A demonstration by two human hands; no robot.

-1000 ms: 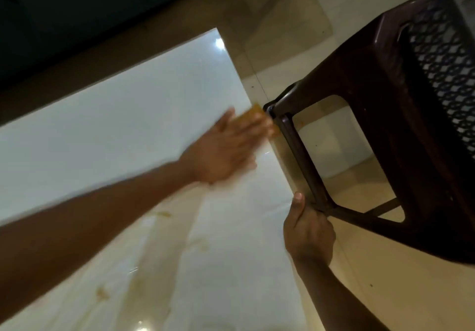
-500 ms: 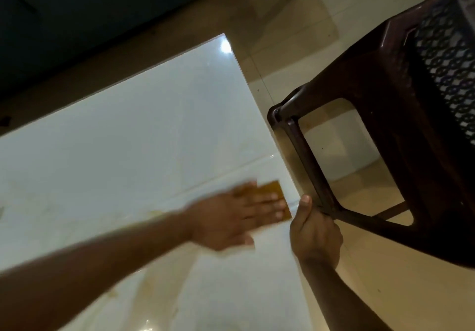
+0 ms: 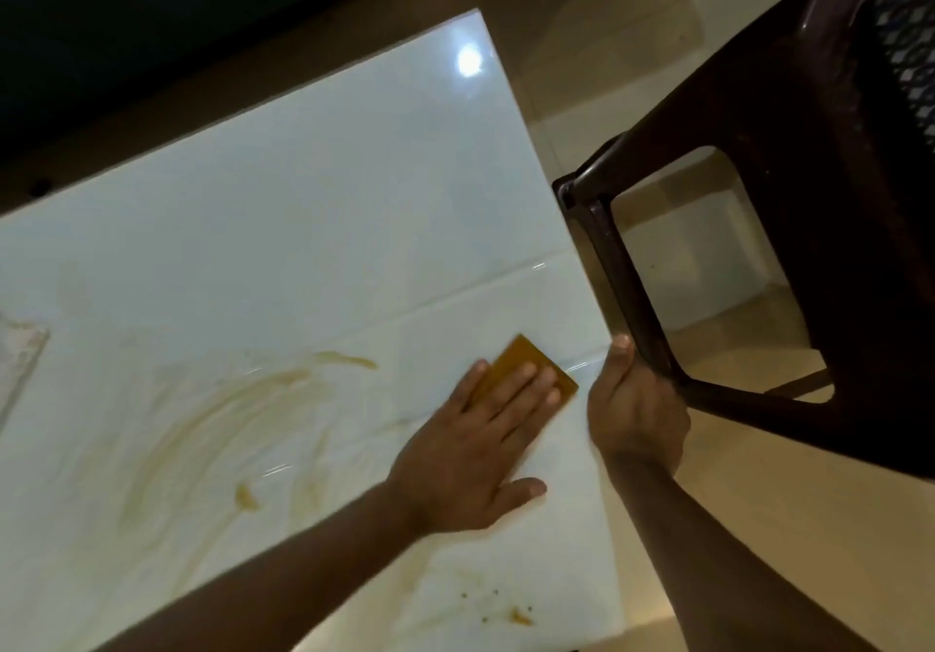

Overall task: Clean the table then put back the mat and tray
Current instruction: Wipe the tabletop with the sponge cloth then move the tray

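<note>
Several brown smears (image 3: 238, 408) mark the left and middle of the white table (image 3: 303, 226), curving in arcs, with small specks and a blot near the front edge; at the far left edge a pale, partly cut-off sheet-like item (image 3: 20, 363) lies on the top, identity not determinable; the left hand (image 3: 475, 454) lies flat on the table right of the smears, fingers straight and together, thumb spread, pressing down on an orange-brown cloth (image 3: 526, 363); the cloth shows beyond the fingertips, close to the table's right edge; the right hand (image 3: 637, 408) sits just beside it at that edge, thumb up against the rim, remaining fingers curled out of sight below, so what they grip cannot be told; immediately right stands a dark brown plastic chair (image 3: 789, 196) on the beige tiled floor (image 3: 759, 525), its leg close to the right hand; neither mat nor tray can be identified with certainty.
</note>
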